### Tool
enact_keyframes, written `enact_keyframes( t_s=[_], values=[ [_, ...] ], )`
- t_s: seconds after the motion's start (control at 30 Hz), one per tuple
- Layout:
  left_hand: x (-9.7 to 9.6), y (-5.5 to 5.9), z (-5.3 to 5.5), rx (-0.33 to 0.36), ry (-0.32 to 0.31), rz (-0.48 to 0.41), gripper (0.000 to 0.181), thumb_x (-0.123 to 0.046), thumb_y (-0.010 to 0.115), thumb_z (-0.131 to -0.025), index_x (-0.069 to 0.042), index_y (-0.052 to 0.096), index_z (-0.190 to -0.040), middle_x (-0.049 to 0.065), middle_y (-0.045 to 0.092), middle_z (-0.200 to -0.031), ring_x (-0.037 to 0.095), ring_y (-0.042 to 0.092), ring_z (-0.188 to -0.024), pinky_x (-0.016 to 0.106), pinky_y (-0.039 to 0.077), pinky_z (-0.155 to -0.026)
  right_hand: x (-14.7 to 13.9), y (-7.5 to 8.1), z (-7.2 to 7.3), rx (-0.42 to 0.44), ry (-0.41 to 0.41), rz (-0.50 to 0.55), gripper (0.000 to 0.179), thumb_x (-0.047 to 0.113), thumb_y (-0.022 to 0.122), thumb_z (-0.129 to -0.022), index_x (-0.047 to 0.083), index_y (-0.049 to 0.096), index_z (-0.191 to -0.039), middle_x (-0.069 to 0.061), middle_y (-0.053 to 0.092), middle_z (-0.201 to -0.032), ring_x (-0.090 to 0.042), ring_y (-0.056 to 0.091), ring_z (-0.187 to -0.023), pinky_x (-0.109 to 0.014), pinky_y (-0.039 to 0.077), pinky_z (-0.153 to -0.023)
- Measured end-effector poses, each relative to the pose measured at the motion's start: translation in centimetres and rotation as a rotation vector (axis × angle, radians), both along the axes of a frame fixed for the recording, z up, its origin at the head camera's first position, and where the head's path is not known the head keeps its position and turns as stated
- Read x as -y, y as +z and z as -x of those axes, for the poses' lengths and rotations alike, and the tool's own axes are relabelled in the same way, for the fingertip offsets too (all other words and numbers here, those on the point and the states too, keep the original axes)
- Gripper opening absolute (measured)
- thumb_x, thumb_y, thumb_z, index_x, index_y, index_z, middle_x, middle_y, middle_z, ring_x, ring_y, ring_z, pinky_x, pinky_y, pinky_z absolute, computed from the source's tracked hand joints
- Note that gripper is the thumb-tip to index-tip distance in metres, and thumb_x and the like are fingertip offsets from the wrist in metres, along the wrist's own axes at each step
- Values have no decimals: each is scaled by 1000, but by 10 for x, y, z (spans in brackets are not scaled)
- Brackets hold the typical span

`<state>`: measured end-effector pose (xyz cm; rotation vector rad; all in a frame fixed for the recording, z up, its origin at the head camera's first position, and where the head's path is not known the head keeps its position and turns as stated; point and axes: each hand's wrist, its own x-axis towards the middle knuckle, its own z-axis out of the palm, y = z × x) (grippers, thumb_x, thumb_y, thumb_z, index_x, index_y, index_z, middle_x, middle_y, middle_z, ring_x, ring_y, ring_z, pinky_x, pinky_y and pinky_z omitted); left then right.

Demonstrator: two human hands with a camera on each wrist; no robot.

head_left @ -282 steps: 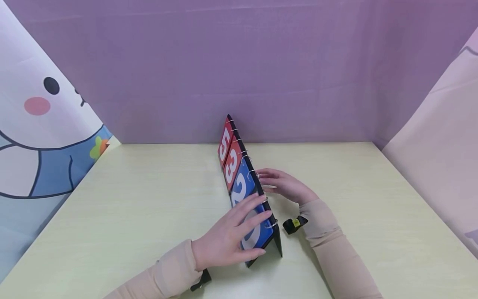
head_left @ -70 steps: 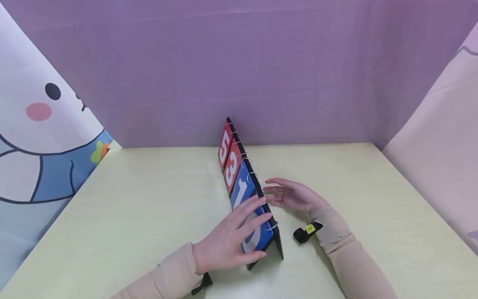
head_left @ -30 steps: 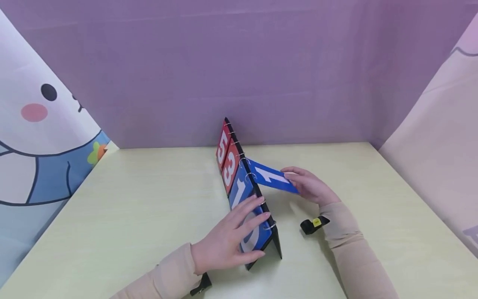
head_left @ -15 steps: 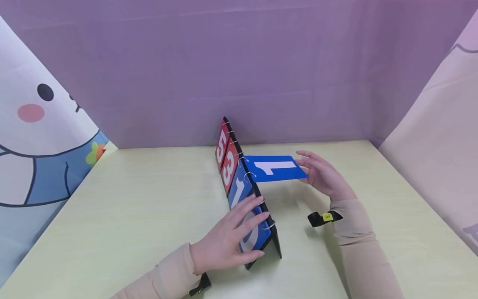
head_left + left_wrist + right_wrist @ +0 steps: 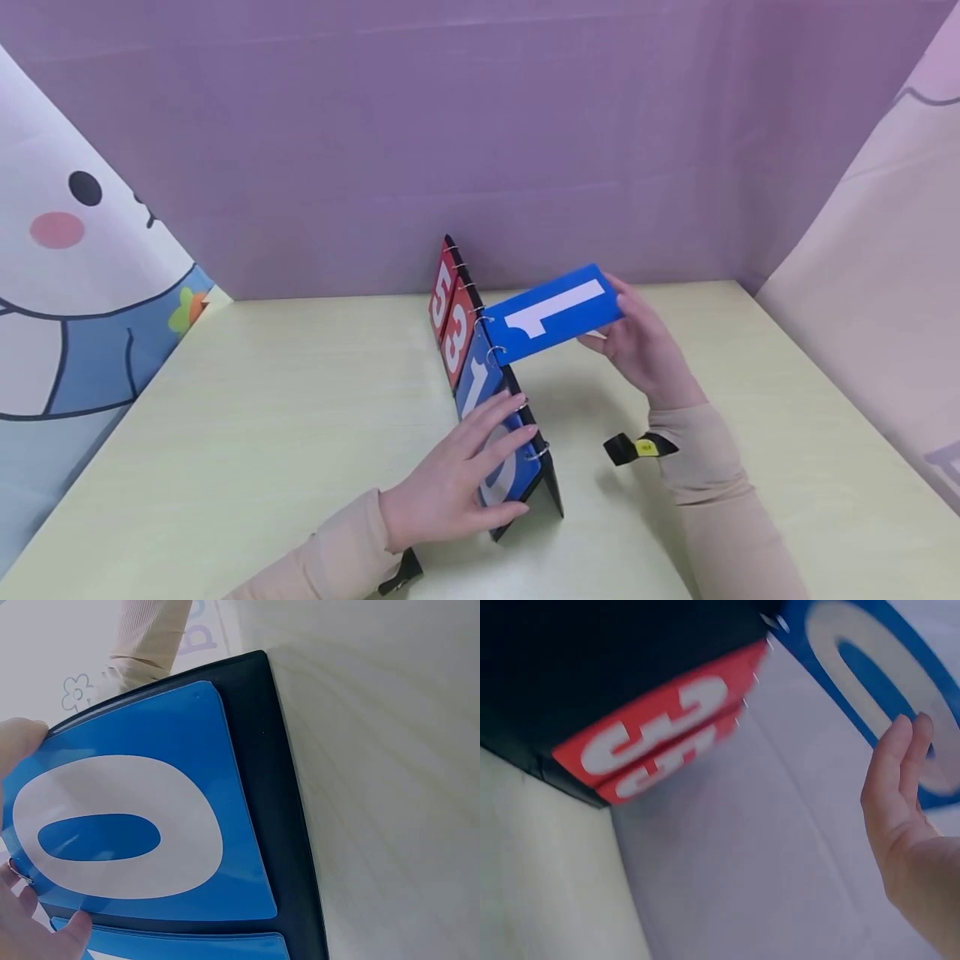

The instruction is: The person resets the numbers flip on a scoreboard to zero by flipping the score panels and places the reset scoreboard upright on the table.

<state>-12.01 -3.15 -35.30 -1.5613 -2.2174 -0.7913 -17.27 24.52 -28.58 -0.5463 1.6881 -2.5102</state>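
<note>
A tent-shaped flip scoreboard stands on the table, its number cards hung on metal rings along the black top edge. My left hand rests with spread fingers on its near end, over the blue 0 card. In the left wrist view the thumb touches the board's side edge and fingertips lie near the rings. At right, my right hand supports the free end of a raised blue card marked 1. The right wrist view shows straight fingers against this card's reverse, marked 0.
Red cards 5 and 3 hang at the far end. A blue 1 card hangs beside the 0, partly covered by the left hand. A purple cloth wall stands behind the table.
The front blue card showed 2 at first, later 1. My right hand has brought a blue card up from behind the board and tilted it upward. The left hand has stayed put.
</note>
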Motion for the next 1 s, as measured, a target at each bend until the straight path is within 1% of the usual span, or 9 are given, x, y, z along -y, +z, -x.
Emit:
enact_keyframes(
  t_s=[0.07, 0.13, 0.23, 0.37, 0.43, 0.57, 0.67, 0.87, 1.0],
  values=[
    [0, 1, -1, 24, 5, 7, 79, -39, 71, -83, -16, 29, -146, 9, 19, -155, 28, 20, -143, 51, 39, -105, 11, 1, -3, -39, -26, -73, 39, 22, 43, -100, 15, 36, -139, 4, 60, -121, -12, 62, -104, -31, 53, -88],
    [1, 1, -1, 47, 6, 12, 79, -38, 72, -83, -17, 29, -146, 9, 18, -156, 28, 19, -144, 51, 38, -106, 21, 2, -7, -43, -73, -163, 46, 20, 47, -99, 13, 32, -141, 3, 57, -123, -12, 61, -105, -31, 53, -89],
    [1, 2, -2, 63, 3, 14, 78, -37, 72, -83, -18, 29, -145, 8, 18, -156, 28, 19, -144, 51, 38, -106, 36, 3, -13, -28, -132, -299, 56, 15, 52, -97, 10, 24, -145, -8, 51, -130, -12, 60, -107, -30, 52, -91],
    [1, 3, -3, 61, 1, 14, 78, -37, 72, -83, -17, 30, -145, 10, 19, -155, 28, 19, -144, 51, 38, -106, 52, 1, -17, -24, -155, -429, 58, 14, 51, -97, 9, 20, -146, -19, 48, -135, -15, 62, -105, -31, 51, -92],
    [1, 3, -4, 58, -1, 14, 79, -38, 72, -83, -17, 29, -146, 10, 19, -155, 28, 19, -144, 51, 38, -106, 58, -1, -18, -20, -158, -465, 59, 19, 53, -97, 12, 21, -146, -18, 48, -136, -17, 62, -105, -34, 51, -93],
    [1, 3, -2, 34, -5, 5, 80, -39, 71, -83, -17, 28, -146, 12, 20, -154, 28, 19, -144, 51, 38, -106, 67, -4, -20, -30, -167, -512, 60, 21, 55, -96, 16, 23, -146, -14, 49, -135, -24, 60, -108, -44, 49, -96],
    [0, 2, -1, 6, -11, -7, 80, -40, 70, -84, -16, 27, -147, 13, 21, -154, 29, 21, -143, 52, 39, -105, 73, -7, -19, -45, -173, -547, 59, 20, 56, -96, 13, 25, -145, -16, 48, -135, -29, 57, -110, -47, 47, -98],
    [0, 1, -1, 1, -20, -12, 79, -39, 69, -85, -16, 26, -147, 11, 19, -154, 29, 21, -142, 53, 40, -104, 85, -10, -17, -33, -209, -565, 61, 21, 55, -95, 10, 24, -147, -15, 42, -142, -34, 48, -123, -53, 40, -103],
    [0, 2, -1, -6, -21, -16, 79, -38, 69, -85, -15, 27, -146, 12, 20, -154, 29, 21, -142, 52, 40, -103, 89, -7, -18, -70, -263, -600, 57, 20, 55, -96, 9, 31, -146, -15, 48, -137, -32, 51, -116, -52, 44, -100]
  ],
)
